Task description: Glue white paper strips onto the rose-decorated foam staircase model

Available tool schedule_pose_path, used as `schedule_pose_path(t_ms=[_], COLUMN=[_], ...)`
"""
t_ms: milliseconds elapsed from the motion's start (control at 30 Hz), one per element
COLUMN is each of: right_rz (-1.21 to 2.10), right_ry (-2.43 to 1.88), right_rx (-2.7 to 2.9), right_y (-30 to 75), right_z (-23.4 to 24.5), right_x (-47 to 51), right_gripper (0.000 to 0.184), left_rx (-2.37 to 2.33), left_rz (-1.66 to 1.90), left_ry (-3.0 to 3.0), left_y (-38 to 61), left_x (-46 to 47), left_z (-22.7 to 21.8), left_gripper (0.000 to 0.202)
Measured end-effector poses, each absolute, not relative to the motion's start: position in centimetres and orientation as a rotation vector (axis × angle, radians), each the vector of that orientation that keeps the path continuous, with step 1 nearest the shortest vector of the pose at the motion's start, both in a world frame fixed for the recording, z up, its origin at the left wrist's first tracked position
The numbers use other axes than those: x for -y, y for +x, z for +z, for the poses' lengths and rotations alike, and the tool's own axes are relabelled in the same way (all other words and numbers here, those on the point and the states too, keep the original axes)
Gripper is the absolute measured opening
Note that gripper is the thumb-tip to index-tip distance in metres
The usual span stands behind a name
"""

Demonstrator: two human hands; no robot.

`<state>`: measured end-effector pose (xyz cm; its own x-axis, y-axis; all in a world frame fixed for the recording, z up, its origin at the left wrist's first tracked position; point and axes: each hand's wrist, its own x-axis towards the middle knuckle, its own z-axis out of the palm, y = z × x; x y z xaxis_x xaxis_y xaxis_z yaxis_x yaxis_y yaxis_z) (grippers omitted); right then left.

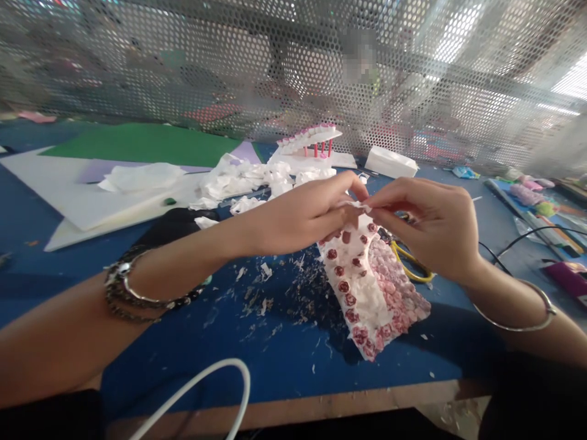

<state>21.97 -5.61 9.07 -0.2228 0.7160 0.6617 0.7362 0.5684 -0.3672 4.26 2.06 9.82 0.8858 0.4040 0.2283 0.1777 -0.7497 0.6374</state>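
Note:
My left hand (307, 214) and my right hand (426, 223) meet fingertip to fingertip above the blue table (192, 342). Both are closed in a pinch on a small scrap of white tissue paper (362, 206). Just below them lies a white craft piece (371, 284) covered with small red and pink paper rosettes. My left wrist wears beaded bracelets, my right wrist a thin metal bangle.
Crumpled white tissue (247, 177) and foam sheets (82, 195) lie behind my left arm. A small white model with red posts (312, 143) stands at the back before a perforated metal screen (275, 67). Yellow-handled scissors (410, 263), black cables (513, 244) and a white cable (211, 379) lie nearby.

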Motion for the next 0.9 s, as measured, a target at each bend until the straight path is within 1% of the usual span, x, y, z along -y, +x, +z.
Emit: schedule_pose_path(t_ms=[133,267,333,467,533,633,800,900], right_rz=[-0.117,-0.158,-0.157,-0.029,0.023,0.109,0.187,0.137], right_ry=[-1.1,-0.991,-0.935,-0.806,-0.715,-0.592,-0.636,-0.82], right_rx=[1.986,2.051,2.039,2.039,2.048,2.068,2.078,2.173], right_y=[22.1,22.1,21.9,21.6,21.5,21.5,21.8,22.2], right_z=[9.1,8.9,8.9,8.9,8.9,8.9,8.1,7.7], right_x=[5.5,5.5,5.8,6.6,6.9,7.0,6.8,7.2], right_gripper=[0.006,0.006,0.011,0.023,0.024,0.021,0.021,0.013], left_rx=[-0.418,-0.325,-0.263,-0.071,0.037,0.128,0.094,0.091], left_rz=[0.449,0.496,0.532,0.523,0.483,0.416,0.353,0.292], left_ry=[2.611,2.596,2.547,2.412,2.359,2.35,2.334,2.319], left_y=[4.2,4.2,4.2,4.1,3.9,3.6,3.6,3.5], left_x=[-1.7,-1.7,-1.7,-1.5,-1.3,-1.0,-0.4,-1.1], left_z=[10.2,10.1,10.2,10.9,11.2,11.7,11.9,11.9], left_gripper=[0.027,0.033,0.033,0.031,0.03,0.029,0.033,0.034])
